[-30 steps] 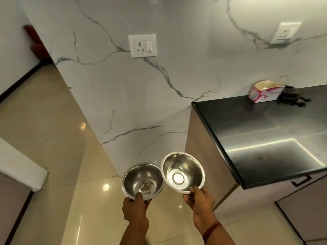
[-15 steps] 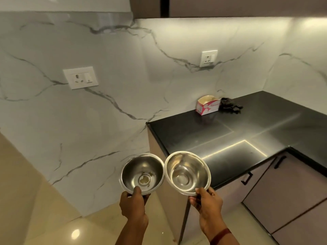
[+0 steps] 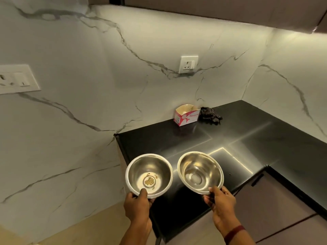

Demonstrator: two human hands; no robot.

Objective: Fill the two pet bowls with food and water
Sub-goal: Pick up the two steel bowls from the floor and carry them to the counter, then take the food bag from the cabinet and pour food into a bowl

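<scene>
Two steel bowls are seen, one gripped in each of two hands. The left bowl (image 3: 141, 167) is pinched at its near rim by the left hand (image 3: 137, 204), thumb inside and fingers curled beneath. The right bowl (image 3: 196, 165) is pinched the same way by the right hand (image 3: 221, 200), which has a dark red band (image 3: 234, 233) on its wrist. Both bowls are held side by side with a narrow gap between them, tilted towards the camera, over the near left part of a black counter (image 3: 265, 138).

Two wall sockets are counted on the marble wall: one (image 3: 188, 64) above the counter, one (image 3: 16, 79) far left. One open pink-and-white carton (image 3: 186, 114) stands at the back of the counter, with one dark crumpled cloth (image 3: 210, 114) just beside it. The counter between the bowls and these two is bare. Cabinet doors (image 3: 274, 200) are seen below the counter.

A few brownish crumbs (image 3: 150, 181) lie in the bottom of the left bowl. Only shiny metal is seen in the right bowl. What the carton holds cannot be told.
</scene>
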